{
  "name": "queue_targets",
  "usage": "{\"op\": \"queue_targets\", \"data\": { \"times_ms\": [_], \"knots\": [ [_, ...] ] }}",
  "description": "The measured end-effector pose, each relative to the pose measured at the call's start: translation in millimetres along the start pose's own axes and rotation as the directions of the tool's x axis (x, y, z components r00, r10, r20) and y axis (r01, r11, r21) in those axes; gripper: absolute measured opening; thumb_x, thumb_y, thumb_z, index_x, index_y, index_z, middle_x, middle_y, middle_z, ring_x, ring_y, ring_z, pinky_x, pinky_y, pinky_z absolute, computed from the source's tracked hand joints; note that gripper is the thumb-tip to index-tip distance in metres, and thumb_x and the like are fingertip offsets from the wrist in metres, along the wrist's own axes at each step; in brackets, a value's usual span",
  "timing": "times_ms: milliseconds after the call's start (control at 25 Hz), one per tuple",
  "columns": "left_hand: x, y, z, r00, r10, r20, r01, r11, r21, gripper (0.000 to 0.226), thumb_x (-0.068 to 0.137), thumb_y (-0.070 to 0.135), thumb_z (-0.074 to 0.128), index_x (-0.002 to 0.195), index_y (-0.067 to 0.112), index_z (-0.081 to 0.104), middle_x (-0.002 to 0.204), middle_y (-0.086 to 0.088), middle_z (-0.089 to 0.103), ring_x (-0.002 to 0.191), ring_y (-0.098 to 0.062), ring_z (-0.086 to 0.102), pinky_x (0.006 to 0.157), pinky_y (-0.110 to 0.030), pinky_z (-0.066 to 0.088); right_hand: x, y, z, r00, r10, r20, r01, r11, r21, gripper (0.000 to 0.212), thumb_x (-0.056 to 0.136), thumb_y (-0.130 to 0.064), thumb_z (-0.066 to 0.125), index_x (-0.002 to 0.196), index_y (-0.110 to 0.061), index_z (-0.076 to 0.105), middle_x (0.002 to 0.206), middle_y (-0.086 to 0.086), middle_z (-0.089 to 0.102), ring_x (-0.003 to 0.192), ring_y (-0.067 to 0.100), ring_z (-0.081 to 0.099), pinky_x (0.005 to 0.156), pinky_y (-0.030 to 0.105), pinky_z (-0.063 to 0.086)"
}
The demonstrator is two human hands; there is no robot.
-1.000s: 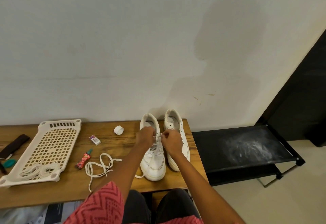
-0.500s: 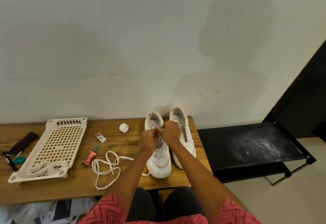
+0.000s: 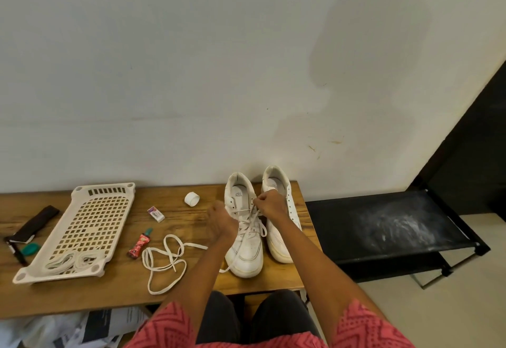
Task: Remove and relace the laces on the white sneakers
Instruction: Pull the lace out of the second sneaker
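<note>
Table, left to right: perforated plastic tray [image 3: 90, 219] with a bundle of white laces [image 3: 72, 258] at its near end; small red tube [image 3: 139, 244]; loose white lace [image 3: 167, 258] lying in loops on the wooden table [image 3: 82, 293], one end running toward the shoes. Left sneaker [image 3: 244, 234] stands toe toward the person, partly laced, crossings visible up the eyelet rows. Left hand [image 3: 222, 220] sits at that shoe's left side, fingers curled; it appears to grip the left run of the lace, though the pinch itself is hidden behind the knuckles. Right hand [image 3: 269, 204] is over the upper eyelets, fingertips pinching the lace end. Right sneaker [image 3: 279, 210] stands just beside, touching or nearly so, eyelets bare. Judgement: step in hand is threading or snugging a crossing near the top of the left sneaker. To do well: hold both runs at equal tension, keep the flat lace untwisted through each eyelet, take up slack from toe upward, and check that both tails come out equal before tying.
</note>
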State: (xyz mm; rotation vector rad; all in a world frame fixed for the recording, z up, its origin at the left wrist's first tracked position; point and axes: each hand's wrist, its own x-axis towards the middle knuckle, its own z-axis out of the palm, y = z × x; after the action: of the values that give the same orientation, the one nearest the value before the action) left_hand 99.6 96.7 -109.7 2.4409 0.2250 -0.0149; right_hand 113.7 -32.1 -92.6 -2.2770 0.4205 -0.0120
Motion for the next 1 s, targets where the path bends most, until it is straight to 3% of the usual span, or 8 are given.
{"op": "queue_targets", "data": {
  "times_ms": [120,200,360,480,640,720,840,1000],
  "knots": [
    [4.5,11.5,4.1,0.926,0.378,0.004,-0.374,0.914,0.159,0.033,0.089,0.008,0.055,0.121,0.013,0.051,0.12,-0.004,0.057,0.104,-0.019,0.054,0.073,-0.027,0.05,2.7,3.3,-0.3,1.0,0.011,0.013,-0.011,1.0,0.026,0.034,0.087,-0.017,0.059,0.053,-0.017,0.06,0.063,0.006,0.064,0.066,0.023,0.064,0.067,0.031,0.051],
    [6.1,16.7,9.1,0.894,0.435,0.11,-0.449,0.872,0.194,0.026,0.094,0.017,0.053,0.12,0.013,0.057,0.114,-0.004,0.065,0.098,-0.018,0.062,0.075,-0.03,0.055,2.1,3.7,0.8,1.0,0.014,0.015,-0.015,0.999,0.041,0.023,0.086,-0.018,0.06,0.066,-0.012,0.07,0.071,0.009,0.068,0.072,0.025,0.067,0.072,0.035,0.054],
    [8.9,19.1,12.4,0.937,0.333,0.103,-0.344,0.931,0.12,0.022,0.093,0.012,0.054,0.111,0.011,0.066,0.107,-0.007,0.068,0.093,-0.019,0.065,0.073,-0.026,0.052,1.3,4.3,1.9,1.0,-0.005,-0.002,0.005,0.999,0.05,0.02,0.086,-0.016,0.059,0.077,-0.006,0.074,0.074,0.011,0.07,0.071,0.024,0.065,0.072,0.034,0.053],
    [11.4,8.4,1.9,0.966,0.255,-0.038,-0.253,0.966,0.05,0.019,0.089,0.003,0.055,0.104,0.01,0.065,0.108,-0.009,0.063,0.092,-0.02,0.061,0.066,-0.024,0.045,2.3,8.5,-0.2,1.0,0.005,-0.005,-0.005,0.999,0.052,0.021,0.087,-0.016,0.059,0.078,-0.004,0.074,0.066,0.008,0.064,0.059,0.017,0.056,0.057,0.025,0.043],
    [17.1,-20.2,-20.6,0.97,-0.087,-0.225,0.063,0.992,-0.112,0.027,0.088,-0.002,0.055,0.115,0.003,0.054,0.116,-0.019,0.057,0.104,-0.032,0.055,0.077,-0.033,0.044,1.2,10.9,-3.4,0.999,0.031,-0.009,-0.031,0.998,0.056,0.022,0.087,-0.016,0.059,0.077,-0.004,0.073,0.067,0.009,0.065,0.055,0.012,0.053,0.052,0.021,0.039],
    [16.4,-24.4,-22.6,0.968,-0.109,-0.228,0.099,0.993,-0.057,0.032,0.088,-0.002,0.055,0.12,0.003,0.05,0.122,-0.021,0.054,0.111,-0.033,0.05,0.085,-0.035,0.043,-0.6,5.7,-0.2,1.0,0.011,-0.012,-0.011,0.999,0.041,0.022,0.086,-0.015,0.059,0.076,-0.003,0.073,0.074,0.014,0.07,0.063,0.017,0.058,0.059,0.025,0.043],
    [17.5,-10.4,-15.1,0.97,0.149,-0.191,-0.135,0.987,0.082,0.032,0.09,0.003,0.054,0.122,0.006,0.051,0.125,-0.017,0.052,0.114,-0.03,0.045,0.087,-0.035,0.041,-1.3,1.6,2.4,1.0,0.006,-0.012,-0.005,1.0,0.013,0.024,0.088,-0.017,0.058,0.073,-0.006,0.072,0.069,0.01,0.065,0.066,0.019,0.058,0.062,0.025,0.042],
    [17.8,13.7,2.5,0.872,0.483,0.084,-0.49,0.86,0.14,0.037,0.094,0.013,0.054,0.13,0.018,0.048,0.116,-0.005,0.063,0.098,-0.017,0.061,0.073,-0.024,0.054,1.3,5.3,-1.1,1.0,-0.003,0.011,0.003,1.0,0.007,0.027,0.091,-0.02,0.056,0.079,-0.002,0.073,0.069,0.01,0.063,0.065,0.018,0.057,0.053,0.022,0.039]
  ]
}}
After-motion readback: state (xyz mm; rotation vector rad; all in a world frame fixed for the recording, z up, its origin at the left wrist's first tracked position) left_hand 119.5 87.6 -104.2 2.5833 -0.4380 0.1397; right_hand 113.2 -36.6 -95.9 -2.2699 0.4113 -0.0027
